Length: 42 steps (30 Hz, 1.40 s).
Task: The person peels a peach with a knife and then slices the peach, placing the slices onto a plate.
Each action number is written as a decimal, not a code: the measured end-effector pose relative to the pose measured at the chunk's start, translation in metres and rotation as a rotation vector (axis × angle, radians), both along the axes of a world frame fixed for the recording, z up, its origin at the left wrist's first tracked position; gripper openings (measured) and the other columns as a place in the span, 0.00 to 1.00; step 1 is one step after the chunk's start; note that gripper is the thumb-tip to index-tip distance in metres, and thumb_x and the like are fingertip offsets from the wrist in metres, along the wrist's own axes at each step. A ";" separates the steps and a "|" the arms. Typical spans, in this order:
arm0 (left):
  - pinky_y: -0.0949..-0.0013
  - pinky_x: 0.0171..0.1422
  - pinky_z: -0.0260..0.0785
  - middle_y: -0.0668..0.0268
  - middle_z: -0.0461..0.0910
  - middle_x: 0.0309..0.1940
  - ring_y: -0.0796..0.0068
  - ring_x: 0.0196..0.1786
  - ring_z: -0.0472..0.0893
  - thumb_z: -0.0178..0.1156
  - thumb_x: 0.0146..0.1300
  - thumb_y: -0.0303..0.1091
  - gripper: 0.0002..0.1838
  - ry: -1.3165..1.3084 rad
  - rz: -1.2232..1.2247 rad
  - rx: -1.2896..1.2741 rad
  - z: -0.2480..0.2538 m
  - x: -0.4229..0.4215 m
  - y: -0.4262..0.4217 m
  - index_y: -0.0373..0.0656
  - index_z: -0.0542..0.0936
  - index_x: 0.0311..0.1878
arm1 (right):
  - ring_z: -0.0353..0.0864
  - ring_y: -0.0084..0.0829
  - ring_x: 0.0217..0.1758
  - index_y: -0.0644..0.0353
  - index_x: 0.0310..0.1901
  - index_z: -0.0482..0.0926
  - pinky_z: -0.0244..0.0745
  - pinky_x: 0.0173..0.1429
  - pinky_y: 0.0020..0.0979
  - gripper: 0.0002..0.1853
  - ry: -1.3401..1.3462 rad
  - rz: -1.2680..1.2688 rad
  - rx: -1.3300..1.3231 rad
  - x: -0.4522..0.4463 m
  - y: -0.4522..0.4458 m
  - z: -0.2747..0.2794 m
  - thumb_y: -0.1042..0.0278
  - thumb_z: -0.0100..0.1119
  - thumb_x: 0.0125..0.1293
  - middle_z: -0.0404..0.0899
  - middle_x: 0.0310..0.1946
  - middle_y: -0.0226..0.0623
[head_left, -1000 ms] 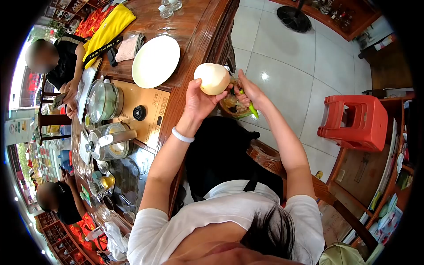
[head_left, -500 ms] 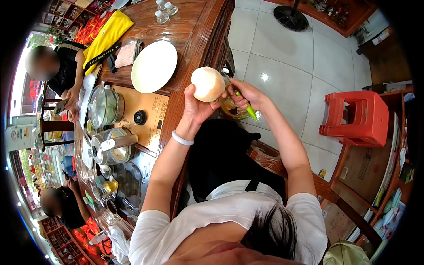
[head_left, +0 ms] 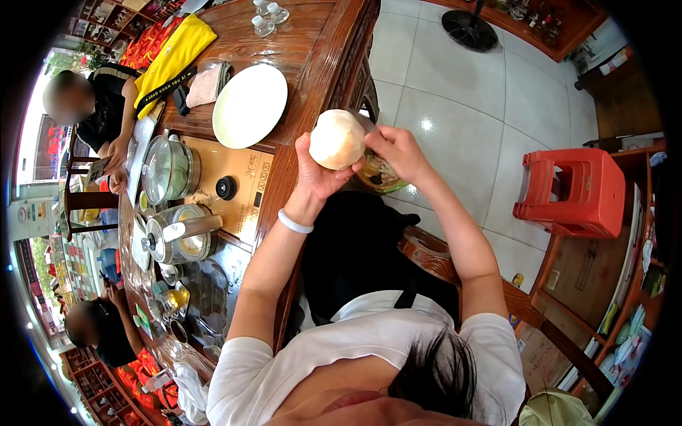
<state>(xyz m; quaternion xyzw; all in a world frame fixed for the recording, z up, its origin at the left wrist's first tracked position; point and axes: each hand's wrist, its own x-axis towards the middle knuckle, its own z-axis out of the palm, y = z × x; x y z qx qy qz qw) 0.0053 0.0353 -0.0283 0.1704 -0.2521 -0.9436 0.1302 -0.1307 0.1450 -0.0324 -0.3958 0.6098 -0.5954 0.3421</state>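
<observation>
Cradling a pale round fruit (head_left: 337, 140) at 12 o'clock in the head view, the left hand (head_left: 315, 169) curls its fingers beneath. The right hand (head_left: 402, 154) has its fingers clasped around a knife (head_left: 365, 121), handle hidden, grey blade at the fruit's 2 o'clock edge. A white plate (head_left: 250, 106) lies at 11 o'clock on the wooden surface (head_left: 312, 53).
</observation>
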 end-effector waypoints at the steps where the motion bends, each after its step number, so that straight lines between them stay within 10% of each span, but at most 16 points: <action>1: 0.81 0.14 0.57 0.56 0.74 0.38 0.64 0.26 0.74 0.52 0.44 0.69 0.43 0.004 -0.001 0.020 -0.002 0.001 -0.001 0.39 0.69 0.52 | 0.71 0.30 0.14 0.66 0.23 0.73 0.64 0.21 0.28 0.31 0.321 -0.070 -0.055 0.001 0.001 0.000 0.37 0.54 0.58 0.68 0.11 0.38; 42: 0.81 0.19 0.62 0.60 0.76 0.37 0.69 0.29 0.76 0.53 0.50 0.63 0.37 -0.121 0.082 -0.273 0.006 -0.005 0.009 0.38 0.69 0.51 | 0.78 0.36 0.20 0.63 0.24 0.75 0.70 0.25 0.32 0.27 0.429 -0.117 -0.032 0.013 0.002 -0.012 0.44 0.47 0.64 0.76 0.15 0.35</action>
